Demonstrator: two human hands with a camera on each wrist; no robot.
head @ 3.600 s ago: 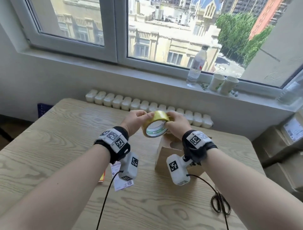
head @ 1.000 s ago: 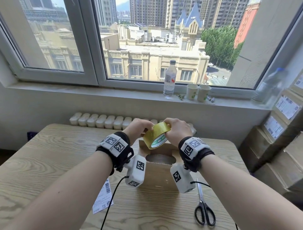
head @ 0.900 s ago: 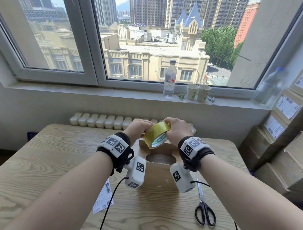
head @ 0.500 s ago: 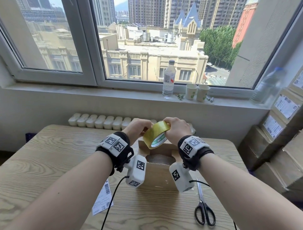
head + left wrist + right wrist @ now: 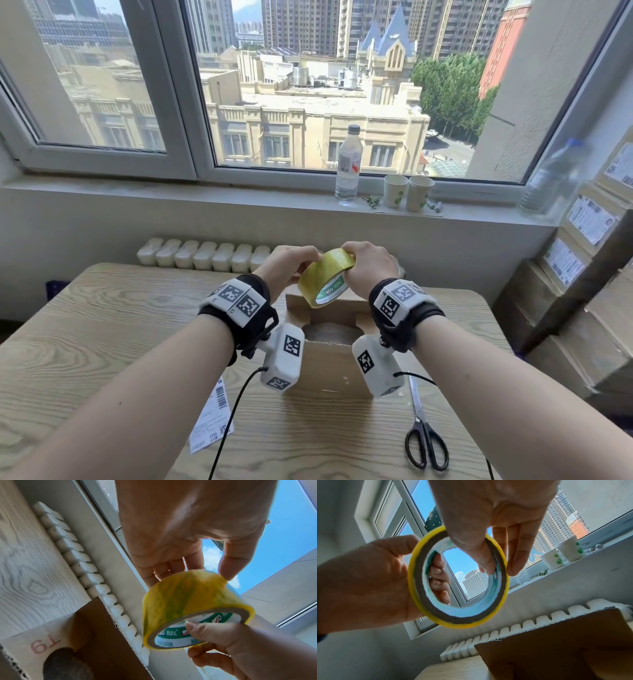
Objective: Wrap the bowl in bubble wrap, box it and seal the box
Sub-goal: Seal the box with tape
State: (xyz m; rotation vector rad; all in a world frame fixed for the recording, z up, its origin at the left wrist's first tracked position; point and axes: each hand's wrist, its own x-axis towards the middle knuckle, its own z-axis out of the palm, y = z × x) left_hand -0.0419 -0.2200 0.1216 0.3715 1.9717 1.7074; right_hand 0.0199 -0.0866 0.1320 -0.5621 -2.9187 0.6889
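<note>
Both hands hold a yellow tape roll [image 5: 325, 277] in the air above the open cardboard box [image 5: 329, 363]. My right hand [image 5: 349, 260] grips it with the thumb through the core and the fingers on the outside [image 5: 498, 568]. My left hand [image 5: 308, 260] holds the roll's [image 5: 192, 601] other side, its thumb on the outer band and fingers behind it [image 5: 197, 572]. In the box lies the wrapped bowl [image 5: 330, 334], a grey round shape; its flaps stand open [image 5: 102, 628].
Black-handled scissors [image 5: 424, 442] lie on the wooden table [image 5: 102, 342] right of the box. A shipping label [image 5: 212, 421] lies to the left under my forearm. A radiator [image 5: 205, 255] runs behind the table. Stacked cartons [image 5: 582, 308] stand at the right; a bottle [image 5: 347, 164] and cups [image 5: 407, 192] stand on the sill.
Over the last second both hands keep the tape roll almost still above the box. Since 3.6 s ago the head view has tilted up and the roll sits slightly higher.
</note>
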